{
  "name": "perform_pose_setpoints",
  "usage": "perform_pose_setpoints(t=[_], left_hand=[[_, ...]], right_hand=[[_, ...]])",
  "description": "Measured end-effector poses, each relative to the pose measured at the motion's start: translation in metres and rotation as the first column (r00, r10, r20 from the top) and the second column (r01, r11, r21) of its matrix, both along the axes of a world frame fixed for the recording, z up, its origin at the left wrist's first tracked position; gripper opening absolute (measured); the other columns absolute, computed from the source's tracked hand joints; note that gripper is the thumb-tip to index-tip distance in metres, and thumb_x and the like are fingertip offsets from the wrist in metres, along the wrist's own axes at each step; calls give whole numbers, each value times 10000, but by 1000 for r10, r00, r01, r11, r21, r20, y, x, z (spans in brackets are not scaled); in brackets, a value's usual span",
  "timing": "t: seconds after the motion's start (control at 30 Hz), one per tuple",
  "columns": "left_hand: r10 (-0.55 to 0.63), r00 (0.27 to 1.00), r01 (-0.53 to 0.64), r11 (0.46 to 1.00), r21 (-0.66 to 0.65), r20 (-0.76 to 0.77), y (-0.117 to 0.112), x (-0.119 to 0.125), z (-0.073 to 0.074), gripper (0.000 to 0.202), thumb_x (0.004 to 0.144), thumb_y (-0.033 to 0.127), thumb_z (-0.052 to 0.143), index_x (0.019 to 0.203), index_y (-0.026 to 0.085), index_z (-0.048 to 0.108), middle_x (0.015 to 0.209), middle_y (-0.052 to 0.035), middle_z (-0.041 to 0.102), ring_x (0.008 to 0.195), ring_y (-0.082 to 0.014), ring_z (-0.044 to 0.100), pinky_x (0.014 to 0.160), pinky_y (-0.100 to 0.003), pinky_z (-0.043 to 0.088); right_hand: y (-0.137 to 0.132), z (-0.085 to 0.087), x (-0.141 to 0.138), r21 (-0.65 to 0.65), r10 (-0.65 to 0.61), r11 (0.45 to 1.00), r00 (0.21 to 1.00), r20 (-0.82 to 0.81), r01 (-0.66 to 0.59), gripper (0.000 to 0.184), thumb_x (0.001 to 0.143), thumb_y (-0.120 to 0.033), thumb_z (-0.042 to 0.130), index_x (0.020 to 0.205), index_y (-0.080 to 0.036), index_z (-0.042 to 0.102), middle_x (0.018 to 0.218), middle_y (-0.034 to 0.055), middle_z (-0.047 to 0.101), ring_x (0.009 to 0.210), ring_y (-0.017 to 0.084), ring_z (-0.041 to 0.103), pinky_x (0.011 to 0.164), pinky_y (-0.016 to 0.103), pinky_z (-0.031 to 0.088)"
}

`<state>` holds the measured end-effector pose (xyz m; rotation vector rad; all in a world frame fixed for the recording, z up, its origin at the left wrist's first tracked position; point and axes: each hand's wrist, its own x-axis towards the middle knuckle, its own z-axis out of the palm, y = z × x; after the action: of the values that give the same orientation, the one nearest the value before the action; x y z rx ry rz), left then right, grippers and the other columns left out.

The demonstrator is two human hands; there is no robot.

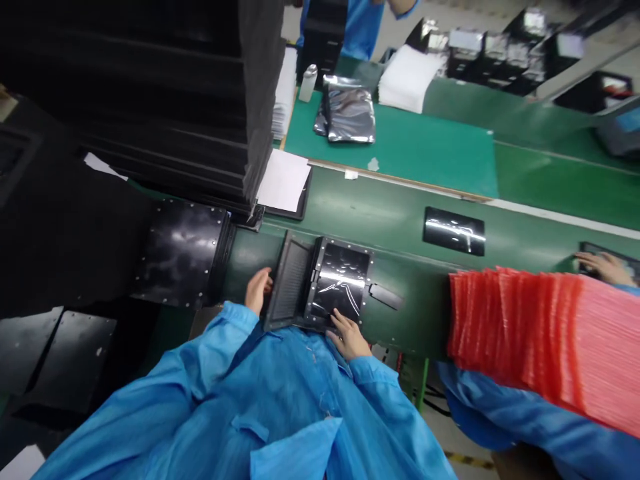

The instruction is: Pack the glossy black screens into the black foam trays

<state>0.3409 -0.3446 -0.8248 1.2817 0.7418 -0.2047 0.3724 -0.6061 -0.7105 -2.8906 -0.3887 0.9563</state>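
Observation:
A black hinged fixture (320, 283) lies on the green belt (400, 220) in front of me. Its left half is a dark ribbed lid (293, 280), tilted up. Its right half holds a glossy black panel (343, 283) with screws round the rim. My left hand (257, 290) grips the lid's left edge, fingers curled. My right hand (347, 333) rests on the fixture's near edge, fingers pressed on the glossy panel. Both arms wear blue sleeves.
A tall stack of black trays (150, 93) stands at the upper left, with a black plate (183, 253) below it. Another glossy panel (454, 231) lies on the belt. Pink bags (550, 333) are stacked at right, beside a co-worker's hand (605, 267). Silver bags (347, 110) lie on the far mat.

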Motion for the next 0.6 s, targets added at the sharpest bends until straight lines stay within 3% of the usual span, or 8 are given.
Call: perform_pose_setpoints(t=[0.07, 0.13, 0.2, 0.27, 0.37, 0.43, 0.53, 0.6], left_hand=[[-112, 981, 123, 990, -66, 161, -10, -3, 21, 607, 931, 550, 257, 1158, 127, 629, 913, -91, 673, 844, -213, 640, 800, -361, 523], [-246, 912, 276, 960, -47, 327, -30, -4, 44, 571, 918, 555, 323, 1147, 142, 645, 1004, -91, 666, 937, -219, 621, 867, -354, 502], [-387, 838, 385, 919, 84, 385, -52, -1, 64, 520, 905, 530, 392, 1182, 160, 630, 1081, -91, 641, 1017, -223, 590, 935, -351, 469], [-514, 789, 455, 857, 244, 336, -74, 3, 79, 500, 890, 505, 445, 1228, 172, 601, 1113, -93, 617, 1048, -228, 567, 969, -356, 449], [-634, 745, 526, 750, 401, 208, -100, 4, 93, 493, 865, 471, 513, 1274, 200, 562, 1134, -86, 599, 1059, -235, 551, 978, -374, 446], [-655, 743, 546, 711, 443, 136, -113, -1, 99, 446, 861, 437, 529, 1243, 214, 583, 1143, -78, 597, 1070, -233, 549, 984, -378, 445], [-629, 777, 547, 688, 476, 18, -127, -11, 107, 437, 849, 391, 540, 1241, 201, 572, 1211, -90, 577, 1140, -243, 524, 1023, -390, 417], [-591, 800, 555, 665, 499, -102, -131, -17, 110, 548, 817, 376, 572, 1318, 170, 491, 1315, -116, 519, 1223, -267, 470, 1065, -405, 376]], right_hand=[[22, 10, 18, 57, -89, 994, 996, -10, 90, 416, 841, -445, 461, 1118, -210, 664, 1164, 92, 656, 1068, 277, 604, 916, 434, 484], [44, 15, 33, 61, -130, 990, 991, 27, 129, 449, 872, -526, 392, 1006, -226, 698, 987, 90, 709, 940, 264, 652, 825, 392, 504], [58, 15, 46, 9, -132, 991, 986, 100, 132, 479, 844, -597, 415, 831, -215, 703, 784, 105, 703, 779, 265, 663, 713, 366, 495], [57, 13, 56, 19, -161, 987, 974, 160, 160, 511, 810, -645, 429, 669, -206, 651, 621, 107, 646, 646, 256, 635, 630, 352, 464], [27, 12, 65, 233, -243, 950, 961, 131, 208, 588, 793, -711, 341, 555, -218, 554, 535, 88, 594, 555, 235, 591, 573, 339, 433], [-1, 12, 72, 348, -272, 909, 959, 77, 230, 629, 783, -750, 279, 540, -225, 525, 519, 73, 582, 537, 223, 572, 552, 332, 427], [-38, 13, 90, 419, -299, 865, 954, -14, 277, 647, 762, -773, 279, 563, -222, 554, 528, 69, 587, 586, 235, 581, 569, 334, 438], [-57, 15, 106, 357, -273, 893, 960, -58, 276, 627, 748, -767, 330, 578, -218, 582, 548, 83, 595, 648, 263, 600, 605, 348, 439]])
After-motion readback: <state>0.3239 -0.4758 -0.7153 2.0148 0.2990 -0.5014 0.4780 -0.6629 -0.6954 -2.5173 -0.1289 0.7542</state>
